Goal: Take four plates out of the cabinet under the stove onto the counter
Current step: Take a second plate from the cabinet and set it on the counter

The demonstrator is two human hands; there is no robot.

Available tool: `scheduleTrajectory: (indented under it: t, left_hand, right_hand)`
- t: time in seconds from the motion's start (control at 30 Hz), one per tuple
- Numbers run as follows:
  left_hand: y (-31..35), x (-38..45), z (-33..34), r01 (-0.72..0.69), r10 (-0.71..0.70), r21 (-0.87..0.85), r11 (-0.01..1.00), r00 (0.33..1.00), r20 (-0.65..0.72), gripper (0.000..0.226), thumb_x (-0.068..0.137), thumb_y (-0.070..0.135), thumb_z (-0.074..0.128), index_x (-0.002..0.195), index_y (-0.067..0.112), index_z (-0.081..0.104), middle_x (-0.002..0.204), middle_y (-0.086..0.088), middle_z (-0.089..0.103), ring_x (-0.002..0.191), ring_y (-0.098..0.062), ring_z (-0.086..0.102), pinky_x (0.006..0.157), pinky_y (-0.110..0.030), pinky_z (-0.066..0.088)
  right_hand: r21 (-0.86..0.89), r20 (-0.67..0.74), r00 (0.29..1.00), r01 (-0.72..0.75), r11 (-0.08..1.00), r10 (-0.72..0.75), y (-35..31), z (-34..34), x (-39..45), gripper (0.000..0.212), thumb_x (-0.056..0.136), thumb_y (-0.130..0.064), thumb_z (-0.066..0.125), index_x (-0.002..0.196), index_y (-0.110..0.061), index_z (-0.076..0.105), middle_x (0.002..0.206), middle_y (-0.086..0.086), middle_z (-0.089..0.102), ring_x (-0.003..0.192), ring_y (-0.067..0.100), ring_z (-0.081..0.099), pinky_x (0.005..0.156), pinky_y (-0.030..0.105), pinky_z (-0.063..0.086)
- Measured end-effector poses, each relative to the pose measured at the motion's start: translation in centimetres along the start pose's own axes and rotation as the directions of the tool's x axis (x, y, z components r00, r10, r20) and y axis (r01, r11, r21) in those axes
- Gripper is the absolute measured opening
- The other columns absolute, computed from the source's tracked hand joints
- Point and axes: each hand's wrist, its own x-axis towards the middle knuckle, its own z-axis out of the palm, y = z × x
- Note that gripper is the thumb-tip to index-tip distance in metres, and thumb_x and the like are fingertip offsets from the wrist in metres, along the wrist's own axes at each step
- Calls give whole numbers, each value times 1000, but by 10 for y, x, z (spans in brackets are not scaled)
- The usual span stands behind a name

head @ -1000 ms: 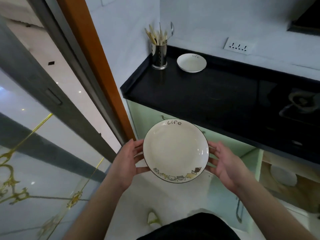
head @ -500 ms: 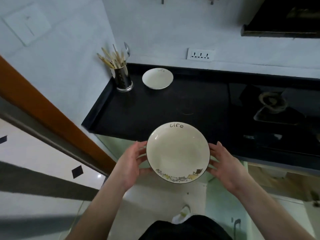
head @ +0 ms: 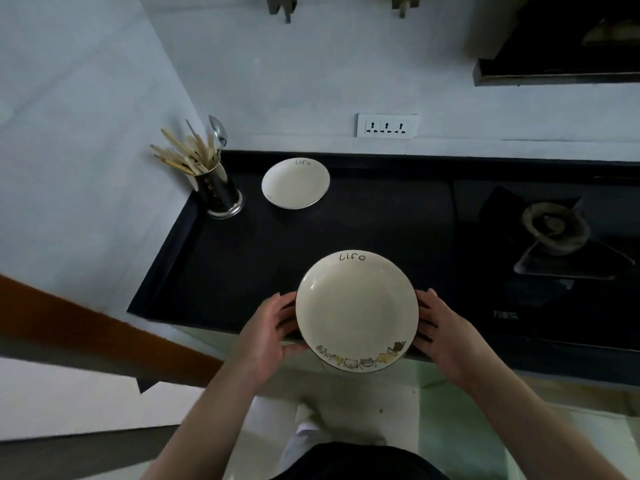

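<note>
The person held a cream plate [head: 356,311] over the front edge of the black counter [head: 242,265] — the left hand [head: 268,336] and right hand [head: 446,336] gripped its opposite rims (it seemed not to touch the surface). A second plate [head: 295,183] lay near the back wall, beside a utensil holder [head: 220,195].

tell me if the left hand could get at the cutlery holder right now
Probably not as things stand: the left hand is gripping the held plate together with the right hand. The counter between it and the cutlery holder looks bare, so the path is free.
</note>
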Motion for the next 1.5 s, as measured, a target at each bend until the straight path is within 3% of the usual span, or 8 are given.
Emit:
scheduleTrajectory:
  t: [0.4,0.53,0.7,0.83,0.97,1.1,1.27,1.5]
  left_hand:
    - [56,130,0,150,-156,82,985,985,70,34,100,44,42,116,25,66,121,1,64,108,-19,63,65,-40,61]
    - [67,162,8,175,-189,120,977,975,114,32,101,44,41,115,28,65,119,3,62,106,-17,62,65,-40,60]
    - [71,195,23,204,-225,171,964,967,120,41,101,45,39,132,26,58,122,8,55,103,-12,56,70,-42,54]
    - [71,211,39,209,-231,197,958,968,97,45,102,45,36,137,23,55,138,4,51,111,-16,53,74,-43,54]
    - [69,227,53,215,-232,198,956,970,72,45,102,44,36,137,22,55,146,0,49,106,-14,54,74,-43,53]
    - [67,238,62,222,-233,185,957,972,41,45,102,45,37,136,22,56,147,0,49,105,-13,56,74,-43,53]
    - [62,246,71,230,-233,171,958,972,-1,45,103,44,36,139,22,53,148,2,49,131,-20,47,76,-45,52]
    - [62,255,79,229,-228,162,960,973,-24,47,103,44,36,142,21,51,149,2,49,134,-20,45,81,-46,51]
  right_hand:
    - [-125,-171,984,-80,989,58,-31,41,83,55,99,-31,47,150,-16,32,138,12,53,120,29,56,104,49,45]
    - [-63,-302,948,-122,991,98,-40,48,108,48,102,-44,37,137,-14,51,118,6,66,109,23,61,104,45,43]
    - [-10,-332,934,-141,990,130,-50,48,130,44,103,-42,36,131,-15,55,106,1,67,98,17,63,84,35,49]
    - [11,-329,932,-156,988,151,-54,38,150,43,103,-39,38,135,-12,51,110,2,66,102,18,62,96,39,48]
    - [-6,-354,922,-168,986,155,-60,28,164,39,102,-41,40,126,-16,57,96,-5,66,87,11,62,70,28,48]
    - [-29,-341,927,-175,984,154,-63,14,176,36,100,-45,40,115,-21,64,101,-4,70,89,11,66,65,26,49]
    - [-24,-297,940,-182,983,166,-64,0,191,46,101,-45,38,126,-13,60,111,1,68,99,16,64,82,32,51]
    - [-4,-281,945,-175,985,166,-79,-2,202,48,104,-39,33,135,-7,52,130,11,60,119,26,56,108,46,41]
